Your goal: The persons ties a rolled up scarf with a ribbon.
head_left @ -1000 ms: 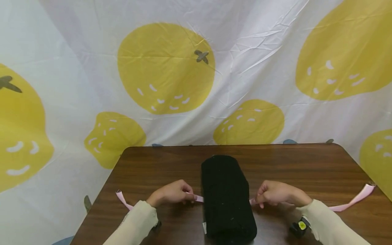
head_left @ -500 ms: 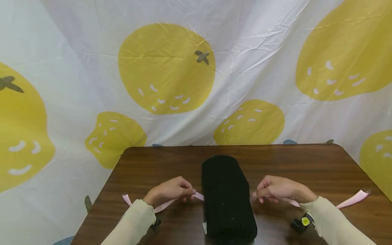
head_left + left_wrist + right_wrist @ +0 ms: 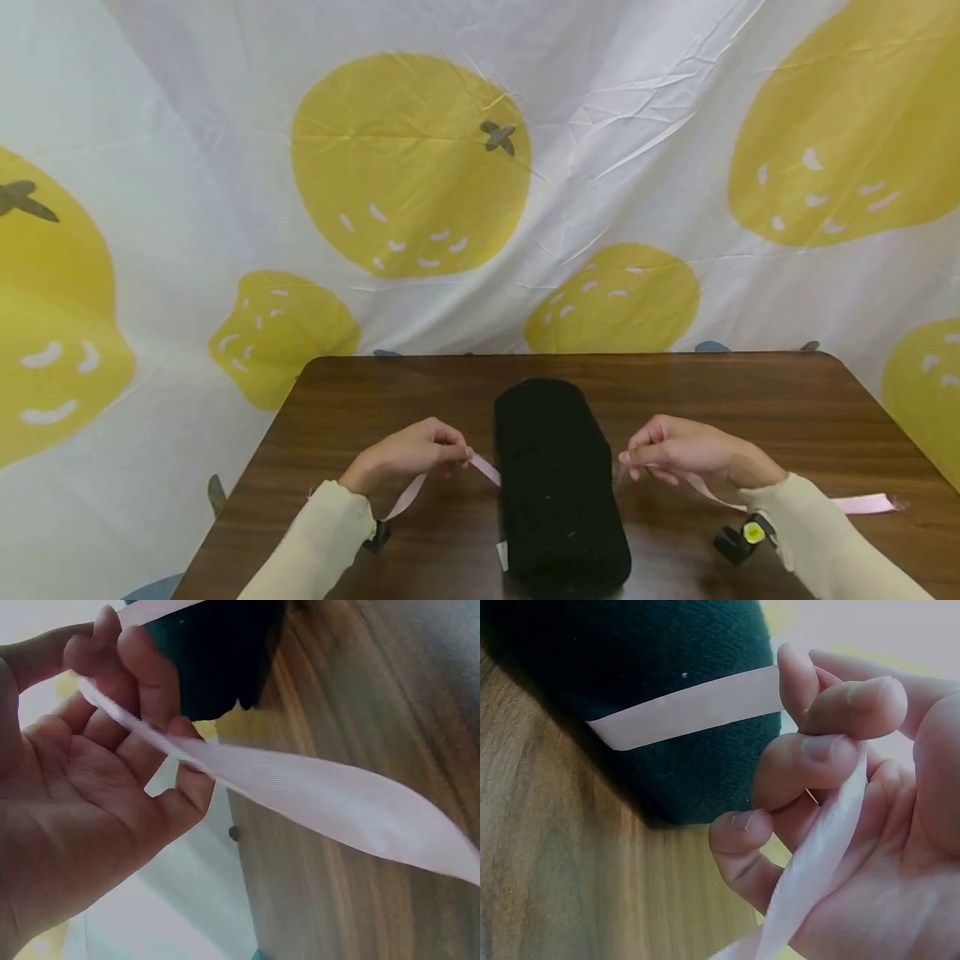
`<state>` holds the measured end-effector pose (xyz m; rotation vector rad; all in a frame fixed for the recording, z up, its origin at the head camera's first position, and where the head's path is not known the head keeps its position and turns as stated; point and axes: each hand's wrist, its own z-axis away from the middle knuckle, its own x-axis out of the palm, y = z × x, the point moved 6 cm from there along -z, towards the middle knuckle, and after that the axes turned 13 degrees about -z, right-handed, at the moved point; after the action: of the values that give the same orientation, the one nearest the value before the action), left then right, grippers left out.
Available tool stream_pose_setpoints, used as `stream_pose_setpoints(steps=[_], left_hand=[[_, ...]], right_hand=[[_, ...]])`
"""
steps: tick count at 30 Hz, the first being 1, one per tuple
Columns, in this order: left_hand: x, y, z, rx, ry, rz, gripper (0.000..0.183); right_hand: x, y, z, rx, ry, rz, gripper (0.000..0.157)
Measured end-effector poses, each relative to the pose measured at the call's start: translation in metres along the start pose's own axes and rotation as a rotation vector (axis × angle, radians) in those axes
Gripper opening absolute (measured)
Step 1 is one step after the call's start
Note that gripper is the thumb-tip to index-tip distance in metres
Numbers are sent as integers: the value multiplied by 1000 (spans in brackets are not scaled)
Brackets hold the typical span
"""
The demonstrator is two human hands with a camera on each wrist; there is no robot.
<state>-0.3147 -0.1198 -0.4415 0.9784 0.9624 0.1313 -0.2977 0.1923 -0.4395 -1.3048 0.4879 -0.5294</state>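
Observation:
A black, fuzzy rolled bundle of cloth point(image 3: 558, 483) lies lengthwise on the table in the head view. Pink ribbon point(image 3: 484, 469) comes out at both of its sides; the stretch beneath the roll is hidden. On the roll's left, my left hand point(image 3: 408, 454) pinches the ribbon between thumb and fingertips, just above the tabletop. My right hand point(image 3: 693, 450) pinches the other side of the ribbon on the right. In the right wrist view, the taut ribbon point(image 3: 690, 705) runs up against the black roll. A loose length of ribbon point(image 3: 337, 791) trails past the palm in the left wrist view.
The brown wood-grain table point(image 3: 420, 392) carries the roll. A small white tag point(image 3: 502, 556) sticks out at the roll's lower left. Behind the table hangs a white curtain point(image 3: 450, 317) with yellow fruit prints. Dark devices point(image 3: 738, 543) are strapped at both wrists.
Both hands have risen and drawn slightly apart, lifting the ribbon at each side of the roll. The loose ribbon ends have slid inward along the table. The roll stays put.

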Motion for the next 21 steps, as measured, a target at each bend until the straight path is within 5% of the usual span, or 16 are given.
stream_pose_setpoints(steps=[21], left_hand=[[-20,8,7,12,84,-378,9]], right_hand=[[0,-21,1,-87,-31,61,28]])
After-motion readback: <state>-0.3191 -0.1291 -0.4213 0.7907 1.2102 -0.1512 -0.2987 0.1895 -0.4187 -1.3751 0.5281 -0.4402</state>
